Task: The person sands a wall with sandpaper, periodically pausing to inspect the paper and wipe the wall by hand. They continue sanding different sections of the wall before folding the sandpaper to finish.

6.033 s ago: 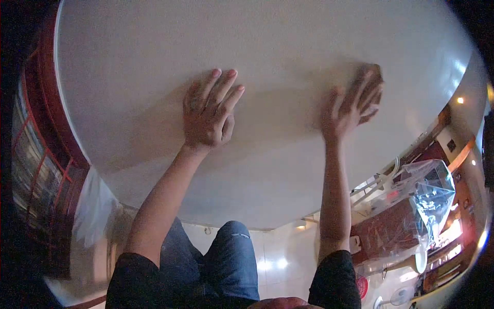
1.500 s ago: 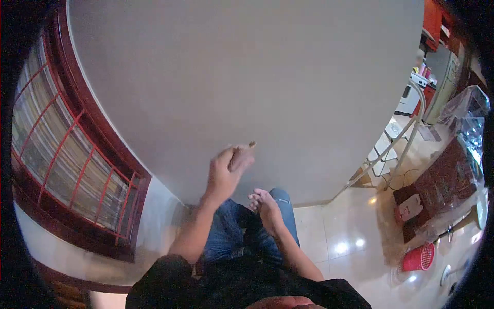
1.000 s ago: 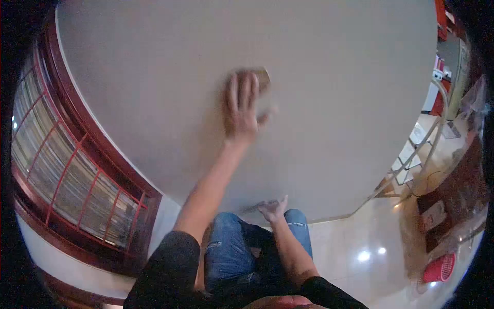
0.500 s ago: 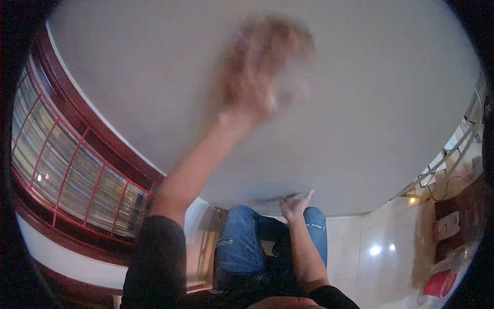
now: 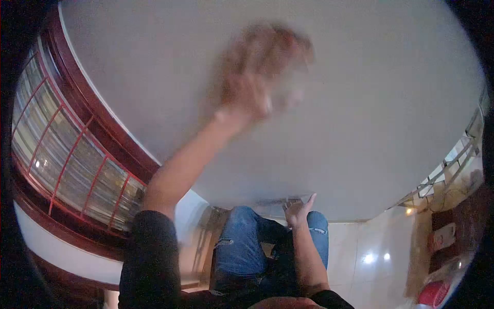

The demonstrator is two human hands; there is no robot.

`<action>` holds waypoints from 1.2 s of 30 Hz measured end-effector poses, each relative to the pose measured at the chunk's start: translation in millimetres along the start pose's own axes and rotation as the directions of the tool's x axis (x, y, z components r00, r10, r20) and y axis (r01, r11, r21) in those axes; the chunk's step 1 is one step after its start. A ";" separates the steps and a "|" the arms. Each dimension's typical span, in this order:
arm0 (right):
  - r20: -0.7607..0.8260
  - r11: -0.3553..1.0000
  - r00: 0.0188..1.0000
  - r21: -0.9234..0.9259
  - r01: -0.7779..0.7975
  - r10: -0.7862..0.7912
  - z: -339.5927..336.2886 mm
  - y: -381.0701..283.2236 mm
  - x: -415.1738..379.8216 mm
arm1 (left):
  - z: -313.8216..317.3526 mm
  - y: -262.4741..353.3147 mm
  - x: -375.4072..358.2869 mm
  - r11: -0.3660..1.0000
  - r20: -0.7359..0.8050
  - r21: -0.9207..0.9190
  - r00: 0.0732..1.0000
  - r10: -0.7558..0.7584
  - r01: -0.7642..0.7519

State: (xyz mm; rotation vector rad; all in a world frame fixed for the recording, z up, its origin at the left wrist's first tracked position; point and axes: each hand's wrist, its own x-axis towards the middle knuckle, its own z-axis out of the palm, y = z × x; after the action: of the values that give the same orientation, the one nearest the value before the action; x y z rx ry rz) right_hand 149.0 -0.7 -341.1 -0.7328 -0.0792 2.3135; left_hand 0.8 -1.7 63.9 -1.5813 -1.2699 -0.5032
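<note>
Across the pale grey wall (image 5: pixel 370 103), my left hand (image 5: pixel 252 77) is raised high and smeared by motion. Its fingers blur into a reddish-brown shape, so I cannot tell whether it holds anything. Much lower, my right hand (image 5: pixel 297 212) is close to the foot of the wall, above my knees. Its fingers are spread, with the thumb pointing up and to the right and nothing in the palm. A dark smudge or shadow (image 5: pixel 272 200) shows on the wall just left of those fingers.
At the left is a window (image 5: pixel 77 154) with red bars and a dark red frame. My jeans-clad legs (image 5: pixel 239 242) are bent before the wall. Shiny floor tiles (image 5: pixel 342 252), a red basket (image 5: pixel 433 294) and dark wooden furniture (image 5: pixel 463 226) are at the right.
My left hand stays high and blurred, slightly lower in view. My right hand remains by the wall's foot with its fingers more spread. The view has shifted slightly.
</note>
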 end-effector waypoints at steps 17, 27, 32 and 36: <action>-0.059 1.000 0.998 -0.012 0.013 -0.013 -2.7 -0.3 -6.7 | 36.2 32.6 -68.4 0.988 0.162 -0.021 0.975 0.152 -0.151; -0.076 0.999 0.997 -0.031 0.006 -0.008 -13.1 4.4 1.7 | -17.6 -64.3 45.3 0.951 -0.414 0.176 0.895 -0.164 0.255; -0.135 0.998 0.990 -0.041 0.041 -0.046 -10.4 3.9 1.1 | 29.7 35.8 -52.7 0.994 0.207 0.110 0.978 -0.029 0.006; -0.104 0.997 0.992 -0.055 0.059 -0.064 -8.6 2.3 -3.3 | 60.1 46.3 -123.8 0.950 0.281 -0.095 0.908 0.312 -0.297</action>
State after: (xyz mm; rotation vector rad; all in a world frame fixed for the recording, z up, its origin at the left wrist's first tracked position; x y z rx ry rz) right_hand 154.1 -5.8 -347.3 -0.8660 -0.1122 2.2173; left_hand -17.6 -5.7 -80.1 -1.9086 -1.1992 -0.1034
